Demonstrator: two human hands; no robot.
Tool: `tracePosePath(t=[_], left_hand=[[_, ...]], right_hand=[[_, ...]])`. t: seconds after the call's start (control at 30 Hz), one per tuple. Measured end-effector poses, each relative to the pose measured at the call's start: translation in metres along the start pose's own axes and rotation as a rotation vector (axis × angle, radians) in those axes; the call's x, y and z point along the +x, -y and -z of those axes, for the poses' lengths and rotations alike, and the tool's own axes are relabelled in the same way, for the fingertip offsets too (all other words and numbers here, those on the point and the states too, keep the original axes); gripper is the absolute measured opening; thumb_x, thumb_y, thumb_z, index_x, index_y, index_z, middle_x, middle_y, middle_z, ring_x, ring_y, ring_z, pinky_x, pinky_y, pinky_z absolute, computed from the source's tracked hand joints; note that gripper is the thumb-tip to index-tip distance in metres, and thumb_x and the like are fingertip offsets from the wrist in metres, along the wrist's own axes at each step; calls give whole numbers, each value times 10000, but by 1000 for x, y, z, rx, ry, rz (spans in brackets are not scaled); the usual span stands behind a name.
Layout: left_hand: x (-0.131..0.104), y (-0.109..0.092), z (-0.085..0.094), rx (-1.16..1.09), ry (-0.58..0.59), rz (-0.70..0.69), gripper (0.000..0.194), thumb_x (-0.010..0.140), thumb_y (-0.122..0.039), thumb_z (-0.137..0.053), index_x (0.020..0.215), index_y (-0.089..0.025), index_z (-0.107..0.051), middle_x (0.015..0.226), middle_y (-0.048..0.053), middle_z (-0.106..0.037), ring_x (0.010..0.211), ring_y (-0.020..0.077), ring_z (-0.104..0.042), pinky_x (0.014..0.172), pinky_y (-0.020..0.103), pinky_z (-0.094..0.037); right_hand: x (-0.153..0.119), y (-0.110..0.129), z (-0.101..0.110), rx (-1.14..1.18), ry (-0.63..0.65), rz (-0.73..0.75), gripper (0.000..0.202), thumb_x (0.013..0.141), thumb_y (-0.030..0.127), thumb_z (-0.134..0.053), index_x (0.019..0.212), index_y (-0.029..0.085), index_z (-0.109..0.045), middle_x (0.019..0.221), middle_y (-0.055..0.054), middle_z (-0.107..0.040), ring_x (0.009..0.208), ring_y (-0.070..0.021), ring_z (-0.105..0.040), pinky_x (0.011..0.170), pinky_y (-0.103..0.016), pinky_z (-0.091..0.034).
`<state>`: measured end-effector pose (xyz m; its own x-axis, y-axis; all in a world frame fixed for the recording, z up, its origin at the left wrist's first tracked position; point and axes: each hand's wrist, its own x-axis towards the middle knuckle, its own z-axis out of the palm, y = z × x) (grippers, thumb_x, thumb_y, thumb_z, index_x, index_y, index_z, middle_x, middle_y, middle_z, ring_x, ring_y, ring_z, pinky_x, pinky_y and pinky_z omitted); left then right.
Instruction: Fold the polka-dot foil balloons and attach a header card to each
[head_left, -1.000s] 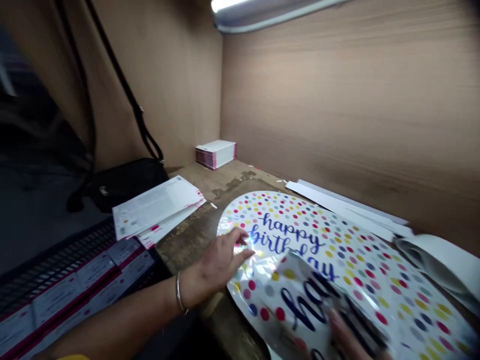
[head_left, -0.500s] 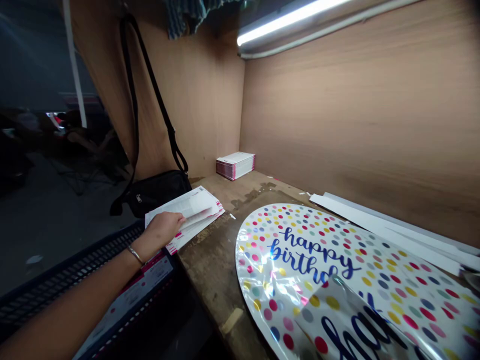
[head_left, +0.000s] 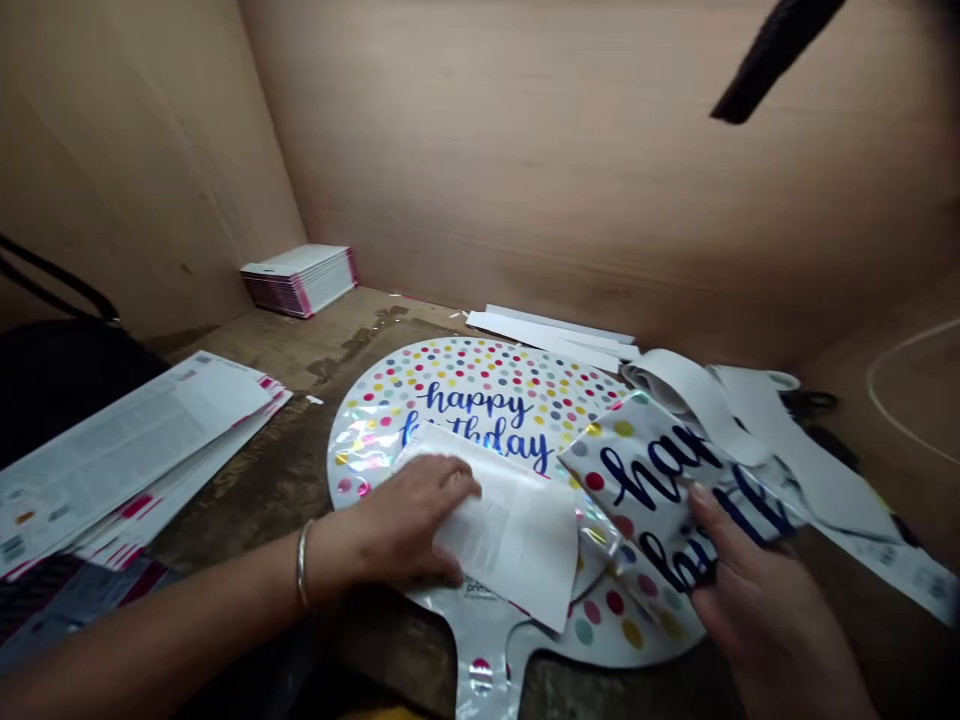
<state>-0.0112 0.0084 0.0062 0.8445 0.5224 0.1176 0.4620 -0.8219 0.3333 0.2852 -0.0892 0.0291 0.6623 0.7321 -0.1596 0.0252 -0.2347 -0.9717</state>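
Clamped a folded, printed foil piece [head_left: 664, 475] in the right hand [head_left: 757, 590], with thumb pressed on top — probably to stop such springy film opening out. Spread the left hand [head_left: 420, 520] over the nine o'clock edge of a white card [head_left: 517, 540], with thumb and fingertips apart; could not tell whether pinching it or merely steadying it. Had that card over the lower middle of a spotted foil balloon [head_left: 495, 375], laid flat on the tabletop [head_left: 240, 480], perhaps for even support, with neck [head_left: 484, 660] pointing to six o'clock. Found the foil glossy, thin and wrinkled, the card matte and faintly printed. Saw, from the balloon's middle, a squared card block [head_left: 300, 280] at ten o'clock — seemingly tucked cornerwards for room — and looser cards [head_left: 165, 430] at nine, apparently within left reach. Noticed flat white strips [head_left: 555, 340] at one, a curling white band [head_left: 810, 465] at three.
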Motion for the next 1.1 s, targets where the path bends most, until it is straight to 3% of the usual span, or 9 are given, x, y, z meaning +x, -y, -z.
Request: tracePosePath(t=[0.07,0.1,0.2,0.27,0.4,0.63,0.87,1.0,1.1], left_hand=[[16,13,2,10,11,-6,1125,454,-630,-790,1390,-202,-336,1459,200,-285,1327,401,-262,1063,552,-217],[23,18,3,10,42,-35,1205,436,-675,-767,1428,-209,-266,1496,205,-197,1358,423,-165,1072,589,-142],[39,27,2,-38,163,-126,1183,514,-756,-662,1457,-209,-203,1515,192,-151,1380,414,-91,1081,596,-51],[43,27,-1,-58,198,-121,1167,537,-774,-628,1461,-206,-197,1514,182,-165,1381,404,-108,1091,578,-50],[39,24,-9,-53,209,-61,1185,539,-807,-593,1470,-213,-161,1533,157,-88,1395,379,-47,1113,540,-38],[33,22,-13,-47,186,-38,1172,560,-829,-548,1468,-194,-166,1536,160,-55,1399,360,31,1122,522,-14],[31,20,-18,-34,153,-5,1224,537,-848,-539,1473,-174,-130,1531,170,-90,1401,359,-12,1119,532,-27],[32,20,-17,-41,153,-2,1229,537,-851,-535,1473,-160,-139,1527,175,-109,1400,361,-25,1120,528,-38],[32,19,-16,-43,161,16,1223,531,-847,-546,1465,-146,-182,1525,184,-104,1399,367,-27,1122,522,-28]], right_hand=[[3,14,-14,132,13,-149,643,684,390,-680,1279,236,-492,1165,-72,-661,979,-318,-653,714,-425,-596],[3,18,-21,192,66,-237,615,670,348,-705,1244,227,-519,1098,-70,-693,934,-314,-670,706,-430,-597],[-4,16,-39,245,273,-432,532,670,265,-737,1165,182,-563,920,-74,-741,838,-302,-696,714,-440,-591],[-10,7,-47,202,296,-478,489,697,259,-729,1147,156,-566,883,-85,-744,820,-288,-701,735,-427,-587],[-20,-3,-59,238,297,-499,524,731,265,-708,1211,170,-521,964,-90,-732,857,-268,-697,771,-412,-577],[-23,8,-68,66,324,-436,451,744,351,-701,1136,162,-580,965,-96,-730,876,-257,-693,821,-397,-560],[-28,-1,-63,261,309,-481,516,745,283,-709,1215,180,-522,980,-87,-728,888,-258,-692,807,-406,-571],[-28,6,-65,306,289,-527,465,777,224,-677,1208,146,-520,917,-97,-738,838,-257,-703,752,-401,-590],[-13,18,-54,387,180,-489,363,822,147,-600,1179,131,-541,869,-92,-743,790,-245,-710,654,-376,-610]])
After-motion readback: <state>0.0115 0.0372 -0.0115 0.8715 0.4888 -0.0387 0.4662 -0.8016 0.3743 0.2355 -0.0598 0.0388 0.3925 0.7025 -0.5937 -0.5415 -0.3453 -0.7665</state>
